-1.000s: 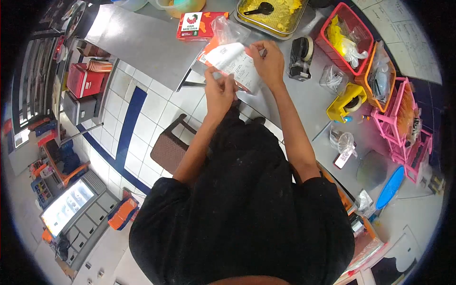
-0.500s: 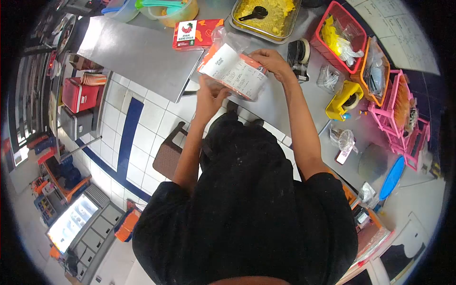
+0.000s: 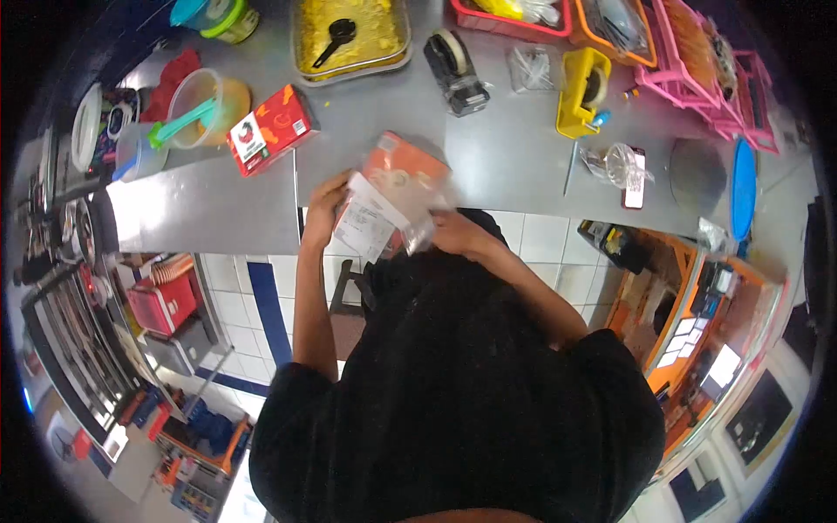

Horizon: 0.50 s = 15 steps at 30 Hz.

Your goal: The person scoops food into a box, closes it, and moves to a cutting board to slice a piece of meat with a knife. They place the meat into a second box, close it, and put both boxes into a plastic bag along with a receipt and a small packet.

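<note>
Nearby, red box (image 3: 271, 130), tape dispenser (image 3: 457, 72), yellow tray (image 3: 353, 37)

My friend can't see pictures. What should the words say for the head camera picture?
Seen from above, a person in a black shirt holds an orange box in a clear bag with a white receipt on it, left hand and right hand gripping its sides. It hangs over a steel counter beside a red box and a tray of yellow food.

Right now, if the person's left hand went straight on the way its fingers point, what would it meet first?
The left hand grips the bagged packet with its receipt, fingers pointing up the picture. Straight on, it would probably cross bare counter and first meet the red box, though depth is unclear.
</note>
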{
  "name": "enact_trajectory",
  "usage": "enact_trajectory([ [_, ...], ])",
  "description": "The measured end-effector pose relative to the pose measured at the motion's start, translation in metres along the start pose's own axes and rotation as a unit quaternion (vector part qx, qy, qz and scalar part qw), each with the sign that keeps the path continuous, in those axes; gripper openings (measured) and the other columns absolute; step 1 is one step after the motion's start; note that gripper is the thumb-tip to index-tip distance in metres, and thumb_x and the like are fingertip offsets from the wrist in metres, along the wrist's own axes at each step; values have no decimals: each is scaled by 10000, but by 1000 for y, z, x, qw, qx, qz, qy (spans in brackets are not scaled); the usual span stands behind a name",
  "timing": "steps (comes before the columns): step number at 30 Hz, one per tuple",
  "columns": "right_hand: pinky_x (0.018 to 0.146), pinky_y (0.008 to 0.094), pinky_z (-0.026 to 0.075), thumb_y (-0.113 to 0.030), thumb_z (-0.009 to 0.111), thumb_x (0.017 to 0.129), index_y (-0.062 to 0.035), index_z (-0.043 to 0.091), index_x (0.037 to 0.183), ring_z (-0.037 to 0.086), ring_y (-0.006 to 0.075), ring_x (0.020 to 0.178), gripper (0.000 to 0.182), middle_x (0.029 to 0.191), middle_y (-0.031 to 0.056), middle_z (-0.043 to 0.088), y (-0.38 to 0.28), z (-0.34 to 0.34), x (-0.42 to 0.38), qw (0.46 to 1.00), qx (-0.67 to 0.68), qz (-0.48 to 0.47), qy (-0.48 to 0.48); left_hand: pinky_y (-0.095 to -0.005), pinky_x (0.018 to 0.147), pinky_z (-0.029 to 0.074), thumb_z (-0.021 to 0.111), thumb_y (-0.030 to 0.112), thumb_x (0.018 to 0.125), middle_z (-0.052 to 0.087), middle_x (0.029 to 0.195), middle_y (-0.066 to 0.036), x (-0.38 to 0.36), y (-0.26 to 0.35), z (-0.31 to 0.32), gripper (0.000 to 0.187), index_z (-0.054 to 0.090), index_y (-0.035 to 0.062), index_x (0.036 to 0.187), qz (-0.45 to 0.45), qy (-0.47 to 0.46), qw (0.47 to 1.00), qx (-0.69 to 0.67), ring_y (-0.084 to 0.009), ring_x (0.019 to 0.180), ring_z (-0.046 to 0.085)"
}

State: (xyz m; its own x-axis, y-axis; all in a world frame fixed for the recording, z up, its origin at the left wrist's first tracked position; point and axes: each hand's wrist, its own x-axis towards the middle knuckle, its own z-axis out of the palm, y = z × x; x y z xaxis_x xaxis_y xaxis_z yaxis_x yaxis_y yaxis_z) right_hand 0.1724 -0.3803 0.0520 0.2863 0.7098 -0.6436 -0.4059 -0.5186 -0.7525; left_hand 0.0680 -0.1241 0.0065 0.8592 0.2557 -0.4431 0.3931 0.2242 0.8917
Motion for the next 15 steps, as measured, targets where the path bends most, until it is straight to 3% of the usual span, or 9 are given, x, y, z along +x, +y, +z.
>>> enact_trajectory([
  [2,909,366,575,-158,566,998,-8,500,1341,613,232,1097,380,1219,143,611,21,-1,-20,979,203,-14,-25,-294,979,477,485,76,941,712,1135,-135,28,38,32,310,688,-63,1130,29,-68,997,33,-182,1073,651],
  [5,931,359,570,-161,558,1005,-14,499,1344,614,223,1111,375,1226,130,610,29,-9,-36,975,218,-37,11,-328,960,507,510,121,950,711,1129,-167,97,42,60,309,681,-64,1129,57,-225,973,-10,-225,1030,683],
  [8,902,352,572,-164,566,999,-19,502,1341,629,216,1109,377,1219,124,623,47,-34,-45,968,240,-48,51,-375,920,544,527,143,951,709,1115,-186,130,57,118,298,676,-62,1108,53,-205,974,-84,-275,978,708],
  [11,817,332,577,-128,574,977,-13,537,1310,680,205,1016,354,1122,131,678,48,-74,-77,988,116,-35,99,-391,866,570,491,139,991,712,1081,-182,147,52,154,277,669,-54,1079,83,-178,974,-111,-287,962,716],
  [13,729,305,565,-104,569,963,-2,588,1250,713,191,867,305,958,119,714,56,-115,-109,986,100,-23,131,-385,863,567,497,173,1005,709,1086,-177,150,52,168,292,659,-54,1093,108,-131,982,-80,-279,964,712],
  [14,686,280,560,-74,569,947,0,649,1147,719,188,795,227,840,99,707,54,-134,-129,969,123,-51,209,-384,869,563,510,205,1010,705,1098,-177,145,59,164,312,650,-56,1109,124,-94,987,-37,-278,970,708],
  [15,645,257,538,-70,580,945,-3,676,1064,695,169,733,167,795,78,693,63,-156,-143,938,82,-137,309,-383,875,559,523,237,1016,701,1109,-176,137,66,157,337,642,-58,1125,138,-55,989,5,-277,975,704],
])
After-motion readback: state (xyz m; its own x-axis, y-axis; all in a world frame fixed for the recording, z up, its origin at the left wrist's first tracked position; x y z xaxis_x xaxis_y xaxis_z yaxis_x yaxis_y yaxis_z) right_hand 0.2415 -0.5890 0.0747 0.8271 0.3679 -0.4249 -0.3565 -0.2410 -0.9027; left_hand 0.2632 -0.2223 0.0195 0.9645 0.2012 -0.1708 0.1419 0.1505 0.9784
